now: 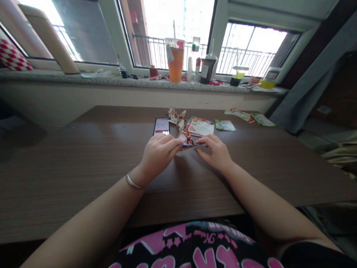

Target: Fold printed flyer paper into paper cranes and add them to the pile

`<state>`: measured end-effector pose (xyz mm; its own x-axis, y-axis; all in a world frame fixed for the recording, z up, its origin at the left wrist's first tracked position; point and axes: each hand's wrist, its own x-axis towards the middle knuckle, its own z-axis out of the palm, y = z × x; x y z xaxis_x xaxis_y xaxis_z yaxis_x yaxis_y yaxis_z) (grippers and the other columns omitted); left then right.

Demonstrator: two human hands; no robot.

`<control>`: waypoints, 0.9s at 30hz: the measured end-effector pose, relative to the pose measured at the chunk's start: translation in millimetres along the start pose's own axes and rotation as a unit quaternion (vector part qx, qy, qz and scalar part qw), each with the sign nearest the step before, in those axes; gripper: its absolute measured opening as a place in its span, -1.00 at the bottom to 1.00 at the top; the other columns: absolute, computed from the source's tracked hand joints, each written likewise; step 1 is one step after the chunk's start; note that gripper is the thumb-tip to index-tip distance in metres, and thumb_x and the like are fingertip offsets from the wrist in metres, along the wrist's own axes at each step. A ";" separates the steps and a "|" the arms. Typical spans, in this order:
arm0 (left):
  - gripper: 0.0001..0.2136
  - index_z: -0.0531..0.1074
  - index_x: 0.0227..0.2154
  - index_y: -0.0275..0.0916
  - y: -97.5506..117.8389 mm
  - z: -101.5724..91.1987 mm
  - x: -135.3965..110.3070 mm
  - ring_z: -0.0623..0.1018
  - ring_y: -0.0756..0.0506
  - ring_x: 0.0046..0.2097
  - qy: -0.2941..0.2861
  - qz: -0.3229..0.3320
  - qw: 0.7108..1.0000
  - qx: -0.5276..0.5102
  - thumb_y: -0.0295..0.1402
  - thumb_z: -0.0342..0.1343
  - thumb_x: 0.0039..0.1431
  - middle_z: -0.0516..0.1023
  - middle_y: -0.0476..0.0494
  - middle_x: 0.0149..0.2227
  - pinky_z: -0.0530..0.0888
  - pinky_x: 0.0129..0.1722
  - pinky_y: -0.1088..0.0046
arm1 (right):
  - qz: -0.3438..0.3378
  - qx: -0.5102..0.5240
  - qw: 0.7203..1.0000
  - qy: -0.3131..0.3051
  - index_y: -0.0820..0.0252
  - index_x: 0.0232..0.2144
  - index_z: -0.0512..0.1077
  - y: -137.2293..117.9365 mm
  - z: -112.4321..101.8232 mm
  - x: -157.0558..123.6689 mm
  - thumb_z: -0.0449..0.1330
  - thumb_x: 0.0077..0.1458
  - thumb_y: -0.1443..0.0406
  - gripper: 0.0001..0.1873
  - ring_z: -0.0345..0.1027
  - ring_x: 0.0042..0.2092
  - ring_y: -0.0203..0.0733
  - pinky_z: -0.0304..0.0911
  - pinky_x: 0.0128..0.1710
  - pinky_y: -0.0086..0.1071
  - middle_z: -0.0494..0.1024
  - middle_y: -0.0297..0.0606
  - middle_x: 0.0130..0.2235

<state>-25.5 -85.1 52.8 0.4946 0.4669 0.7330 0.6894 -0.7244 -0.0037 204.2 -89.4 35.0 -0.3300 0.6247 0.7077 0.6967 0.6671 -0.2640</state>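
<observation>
My left hand (pixel 161 150) is closed, pinching a small piece of folded printed paper (pixel 186 146) between thumb and fingers just above the table. To the right of that paper, my right hand (pixel 213 150) has its thumb and forefinger apart, with the fingertips close to the paper's end. Whether they touch it is hard to tell. Just beyond the hands lie crumpled or folded red-and-cream patterned paper strips (pixel 180 121). A phone with a lit screen (pixel 162 125) lies left of them, and a stack of printed cards (pixel 201 127) lies to the right.
Further right on the brown table (pixel 97 167) are a small pile of green-and-white cards (pixel 224 125) and more fanned cards (pixel 242 115). On the windowsill stand a tall cup of orange drink (pixel 175 61), a dark cup (pixel 208 69) and several small items.
</observation>
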 end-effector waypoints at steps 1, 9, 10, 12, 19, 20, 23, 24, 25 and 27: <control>-0.84 0.52 -0.27 -0.18 0.4 -0.6 0.3 0.46 -0.08 -0.29 -0.006 0.009 1.000 0.016 -0.30 0.04 0.28 0.51 -0.07 -0.38 0.35 -0.23 0.37 | -0.015 0.010 1.000 0.004 0.09 -0.24 0.44 -0.8 -0.1 0.4 0.19 0.11 0.28 -0.88 0.39 -0.17 -0.17 0.33 -0.18 -0.32 0.54 -0.25 -0.23; -0.88 0.52 -0.31 -0.17 5.7 0.6 2.1 0.43 -0.06 -0.25 0.004 0.023 1.000 -0.005 -0.32 0.09 0.23 0.48 -0.09 -0.30 0.36 -0.19 0.38 | -0.063 0.040 0.997 -0.011 0.11 -0.31 0.46 -8.1 2.0 2.5 0.14 0.17 0.32 -0.92 0.41 -0.18 -0.21 0.32 -0.12 -0.33 0.54 -0.25 -0.27; -0.89 0.52 -0.30 -0.17 6.3 0.8 2.1 0.43 -0.07 -0.24 0.006 0.021 1.000 -0.009 -0.32 0.10 0.22 0.48 -0.10 -0.28 0.37 -0.17 0.37 | -0.053 0.044 0.998 -0.014 0.10 -0.32 0.45 -8.1 2.3 2.6 0.14 0.17 0.33 -0.92 0.41 -0.19 -0.21 0.32 -0.14 -0.34 0.54 -0.26 -0.28; -0.88 0.52 -0.26 -0.15 7.2 1.0 2.1 0.43 -0.09 -0.19 0.000 0.014 1.000 -0.014 -0.30 0.13 0.19 0.46 -0.12 -0.22 0.38 -0.12 0.33 | -0.029 0.050 0.998 -0.026 0.11 -0.33 0.45 -7.3 2.5 2.9 0.13 0.16 0.34 -0.91 0.41 -0.20 -0.21 0.32 -0.17 -0.35 0.54 -0.27 -0.29; -0.63 0.42 -0.02 -0.15 5.1 7.4 -2.5 0.35 -0.22 0.09 -0.083 -0.044 0.995 -0.030 -0.31 0.21 0.08 0.35 -0.21 0.06 0.32 0.11 0.17 | 0.059 0.035 0.995 -0.068 0.12 -0.36 0.45 2.0 6.4 1.2 0.15 0.11 0.34 -0.93 0.41 -0.26 -0.21 0.29 -0.26 -0.38 0.55 -0.29 -0.32; -0.62 0.41 -0.01 -0.14 4.1 8.5 -3.5 0.34 -0.23 0.11 -0.095 -0.050 0.994 -0.031 -0.32 0.21 0.08 0.34 -0.21 0.08 0.31 0.13 0.16 | 0.068 0.026 0.995 -0.074 0.12 -0.36 0.45 3.9 7.5 0.3 0.16 0.10 0.34 -0.94 0.41 -0.26 -0.21 0.28 -0.26 -0.37 0.55 -0.29 -0.31; -0.62 0.41 0.00 -0.12 1.0 10.7 -5.5 0.31 -0.24 0.15 -0.120 -0.063 0.990 -0.032 -0.31 0.19 0.09 0.30 -0.20 0.14 0.28 0.17 0.12 | 0.089 0.019 0.992 -0.090 0.12 -0.36 0.47 10.3 11.1 -2.2 0.17 0.09 0.34 -0.93 0.41 -0.26 -0.20 0.29 -0.24 -0.36 0.56 -0.29 -0.31; -0.62 0.40 0.01 -0.12 0.2 11.0 -5.9 0.30 -0.25 0.16 -0.126 -0.067 0.989 -0.032 -0.30 0.19 0.09 0.29 -0.20 0.15 0.27 0.18 0.12 | 0.095 0.026 0.991 -0.096 0.12 -0.36 0.47 12.7 12.4 -3.0 0.17 0.09 0.34 -0.93 0.41 -0.26 -0.21 0.30 -0.23 -0.36 0.57 -0.29 -0.31; -0.61 0.40 0.01 -0.12 -0.5 11.4 -6.3 0.30 -0.25 0.17 -0.131 -0.071 0.988 -0.033 -0.29 0.19 0.09 0.28 -0.20 0.16 0.26 0.19 0.11 | 0.101 0.036 0.989 -0.101 0.11 -0.36 0.47 15.2 13.7 -3.7 0.17 0.09 0.34 -0.93 0.42 -0.27 -0.21 0.31 -0.23 -0.36 0.57 -0.30 -0.31; -0.58 0.37 0.04 -0.13 -1.6 12.3 -7.2 0.29 -0.26 0.18 -0.142 -0.086 0.986 -0.034 -0.26 0.19 0.09 0.26 -0.21 0.18 0.25 0.19 0.10 | 0.119 0.060 0.985 -0.112 0.11 -0.35 0.47 20.3 16.5 -5.1 0.17 0.08 0.34 -0.92 0.43 -0.29 -0.23 0.32 -0.23 -0.36 0.57 -0.32 -0.32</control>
<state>-23.7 -81.1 39.2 0.5078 0.7019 0.4995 0.7438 -0.6497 0.1568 209.5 -72.3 15.2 -0.3075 0.8340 0.4581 0.6949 0.5258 -0.4906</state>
